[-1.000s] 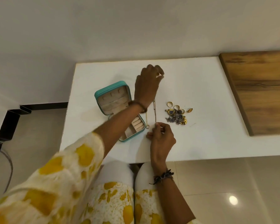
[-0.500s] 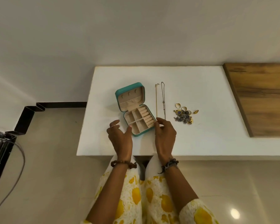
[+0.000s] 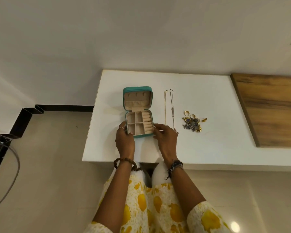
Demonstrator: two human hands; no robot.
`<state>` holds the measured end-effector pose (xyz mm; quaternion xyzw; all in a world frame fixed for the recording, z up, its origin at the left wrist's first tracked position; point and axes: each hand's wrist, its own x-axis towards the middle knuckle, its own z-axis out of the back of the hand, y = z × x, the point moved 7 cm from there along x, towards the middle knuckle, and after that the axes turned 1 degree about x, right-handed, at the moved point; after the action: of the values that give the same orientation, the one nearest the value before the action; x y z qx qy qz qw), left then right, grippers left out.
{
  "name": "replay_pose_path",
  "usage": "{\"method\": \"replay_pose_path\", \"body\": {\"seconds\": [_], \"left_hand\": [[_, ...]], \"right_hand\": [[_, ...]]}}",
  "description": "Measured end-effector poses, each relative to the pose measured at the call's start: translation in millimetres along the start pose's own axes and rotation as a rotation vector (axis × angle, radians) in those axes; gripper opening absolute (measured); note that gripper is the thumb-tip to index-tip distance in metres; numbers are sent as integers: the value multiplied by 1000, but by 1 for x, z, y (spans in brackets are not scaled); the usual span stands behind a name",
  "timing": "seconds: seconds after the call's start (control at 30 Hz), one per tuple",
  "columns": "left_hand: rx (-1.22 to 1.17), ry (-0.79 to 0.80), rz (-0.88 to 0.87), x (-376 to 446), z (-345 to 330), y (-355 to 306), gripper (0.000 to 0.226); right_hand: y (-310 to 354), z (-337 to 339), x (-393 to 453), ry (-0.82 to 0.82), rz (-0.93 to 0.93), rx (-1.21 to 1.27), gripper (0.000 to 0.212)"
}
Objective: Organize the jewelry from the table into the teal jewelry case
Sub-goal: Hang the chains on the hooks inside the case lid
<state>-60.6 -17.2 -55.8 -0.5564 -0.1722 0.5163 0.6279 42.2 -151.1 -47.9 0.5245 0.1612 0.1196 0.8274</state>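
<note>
The teal jewelry case (image 3: pixel 138 89) lies open and square on the white table (image 3: pixel 208 148), its beige compartments empty. My left hand (image 3: pixel 124 140) grips the case's near left corner. My right hand (image 3: pixel 166 138) grips its near right corner. Two thin chains (image 3: pixel 168 108) lie straight side by side just right of the case. Farther right sits a small heap of gold rings and dark earrings (image 3: pixel 192 122).
A wooden board (image 3: pixel 272 108) covers the table's right end. The wall runs along the table's far edge. Left of the table, the floor holds a black frame (image 3: pixel 22 120) and a grey cable (image 3: pixel 10 182). My knees sit under the near edge.
Both hands let go of the chains, which now lie straight on the table. They moved to the case and turned it square to me.
</note>
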Motion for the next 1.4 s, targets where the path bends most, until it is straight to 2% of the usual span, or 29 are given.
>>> {"method": "replay_pose_path", "body": {"seconds": [0.2,0.37,0.67,1.03,1.17,1.27,1.33,1.4], "left_hand": [[53,-97,-100,8,13,-12,44],[109,-92,-127,10,12,-20,44],[146,-20,-111,2,4,-23,51],[370,159,-120,-23,-29,-23,43],[416,94,-203,-35,-37,-35,45],[418,-3,-353,-47,-46,-52,46],[454,-17,-375,-48,-56,-57,49],[464,5,-364,-47,-65,-59,52]], "right_hand": [[10,-24,10,72,32,1,28],[17,-34,16,22,37,15,26],[16,-19,13,-43,-39,-25,20],[-2,32,14,41,-209,-79,13],[-2,45,16,99,-175,-42,8],[6,73,27,-127,-5,-196,10],[12,89,36,-276,66,-364,15],[9,94,51,-297,68,-490,21]]}}
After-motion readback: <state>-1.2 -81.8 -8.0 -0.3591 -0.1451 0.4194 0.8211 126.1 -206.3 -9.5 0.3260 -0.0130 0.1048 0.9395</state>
